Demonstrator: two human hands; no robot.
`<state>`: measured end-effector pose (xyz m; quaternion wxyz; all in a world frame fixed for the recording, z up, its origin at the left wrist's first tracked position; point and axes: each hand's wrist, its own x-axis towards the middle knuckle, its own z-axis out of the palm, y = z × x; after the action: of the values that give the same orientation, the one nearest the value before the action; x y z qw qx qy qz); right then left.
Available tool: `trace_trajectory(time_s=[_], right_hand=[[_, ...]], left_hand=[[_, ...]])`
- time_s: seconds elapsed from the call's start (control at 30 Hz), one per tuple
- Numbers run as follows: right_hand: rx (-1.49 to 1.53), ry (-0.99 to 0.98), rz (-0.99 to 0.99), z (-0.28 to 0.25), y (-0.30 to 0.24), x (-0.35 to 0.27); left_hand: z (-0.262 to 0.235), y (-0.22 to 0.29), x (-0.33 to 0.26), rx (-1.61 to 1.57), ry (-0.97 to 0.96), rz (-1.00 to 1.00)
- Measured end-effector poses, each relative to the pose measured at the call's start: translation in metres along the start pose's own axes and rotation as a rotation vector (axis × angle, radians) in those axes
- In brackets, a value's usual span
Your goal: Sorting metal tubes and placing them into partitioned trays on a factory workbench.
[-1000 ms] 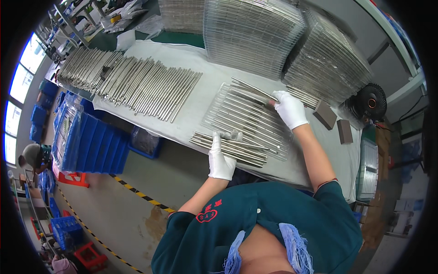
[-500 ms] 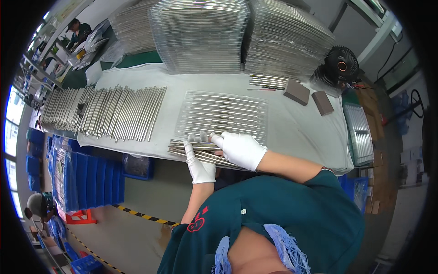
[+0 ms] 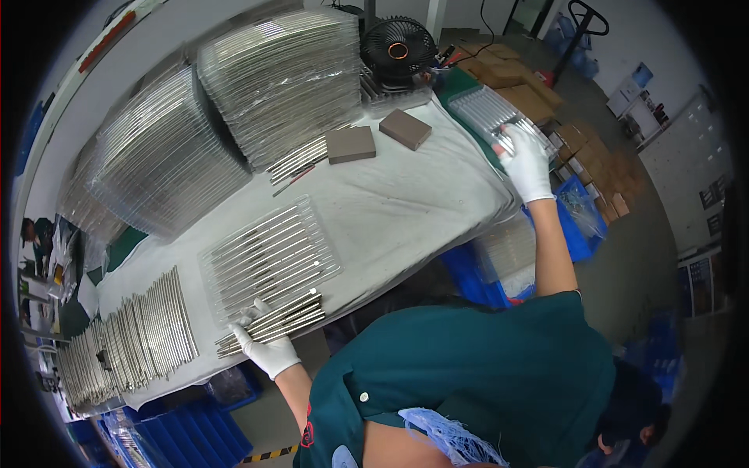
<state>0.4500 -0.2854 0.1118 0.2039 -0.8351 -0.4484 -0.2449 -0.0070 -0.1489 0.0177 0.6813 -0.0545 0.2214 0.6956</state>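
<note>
At the table's left end, my long row of loose metal rods point(image 3: 129, 339) reaches from the front edge inward, with a nest of blue bins point(image 3: 191, 433) below on the floor. Behind it, along the back edge, a curved stack of clear trays point(image 3: 156, 156) is loaded with rods. Next comes the clear tray point(image 3: 334, 267) toward the table's front edge, rods lying side by side across it. My gloved left hand point(image 3: 269, 352) is at its near side, fingers wrapped round a bundle of rods point(image 3: 290, 318), just as it was half a second ago. Farther back, another wrapped stack of filled trays point(image 3: 281, 86) stands at the back edge, a few rods point(image 3: 300, 160) before it, then two brown blocks point(image 3: 350, 145) and a black fan point(image 3: 398, 51) near the back right corner. Below the right part of the front edge, a blue crate point(image 3: 477, 290) holds clear plastic pieces point(image 3: 511, 246). My gloved right hand point(image 3: 527, 165) has left the bundle, where both hands were together, and now reaches past the table's right edge to another tray point(image 3: 482, 92), full of silvery rods; its fingers bend over the rods' near ends, and I cannot tell whether they grip any.
</note>
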Motion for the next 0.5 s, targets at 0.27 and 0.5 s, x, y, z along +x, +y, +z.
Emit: trace_trajectory(time_s=[0.27, 0.5], right_hand=[[-0.125, -0.215, 0.183, 0.009, 0.113, -0.057], [0.079, -0.374, 0.25, 0.006, 0.131, -0.043]], left_hand=[[0.001, 0.0, 0.009, 0.08, 0.01, 0.004], [0.002, 0.0, 0.006, 0.126, 0.036, 0.005]])
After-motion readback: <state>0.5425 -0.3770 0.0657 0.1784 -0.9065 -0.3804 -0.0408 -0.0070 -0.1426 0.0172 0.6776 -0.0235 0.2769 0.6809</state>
